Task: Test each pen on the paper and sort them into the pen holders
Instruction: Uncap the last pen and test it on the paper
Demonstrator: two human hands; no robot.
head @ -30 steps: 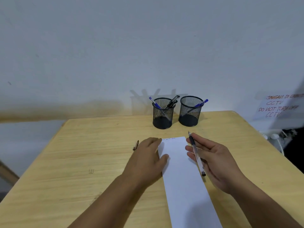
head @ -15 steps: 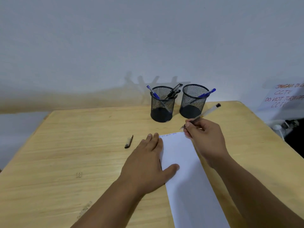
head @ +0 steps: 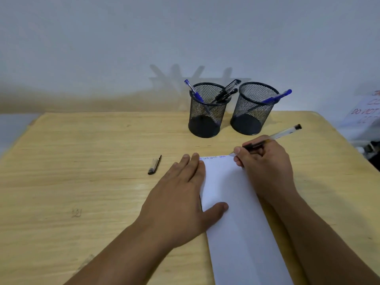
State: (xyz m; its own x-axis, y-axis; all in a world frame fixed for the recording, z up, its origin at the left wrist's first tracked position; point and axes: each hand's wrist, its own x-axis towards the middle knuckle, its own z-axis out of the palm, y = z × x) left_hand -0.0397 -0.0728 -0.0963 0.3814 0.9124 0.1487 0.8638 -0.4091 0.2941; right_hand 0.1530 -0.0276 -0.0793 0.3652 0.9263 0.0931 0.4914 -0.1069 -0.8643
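My right hand (head: pixel 265 163) grips a clear black-ended pen (head: pixel 281 134), its tip touching the top right corner of a long white paper strip (head: pixel 232 202) that bears small blue writing along its top edge. My left hand (head: pixel 181 200) lies flat with straight fingers on the strip's left edge, thumb on the paper. Two black mesh pen holders stand at the back: the left holder (head: pixel 206 112) has a blue pen and black pens, the right holder (head: pixel 254 110) has one blue pen. A black pen cap (head: pixel 154 165) lies on the table to the left of my left hand.
The wooden table (head: pixel 82 182) ends at a pale wall behind the holders. At the far right edge, off the table, hangs a paper sign (head: pixel 364 112) with red lettering, with cables below it.
My right hand turned the pen from lying across its palm into a writing grip and brought the tip down to the paper's top right corner. My left hand stayed on the paper.
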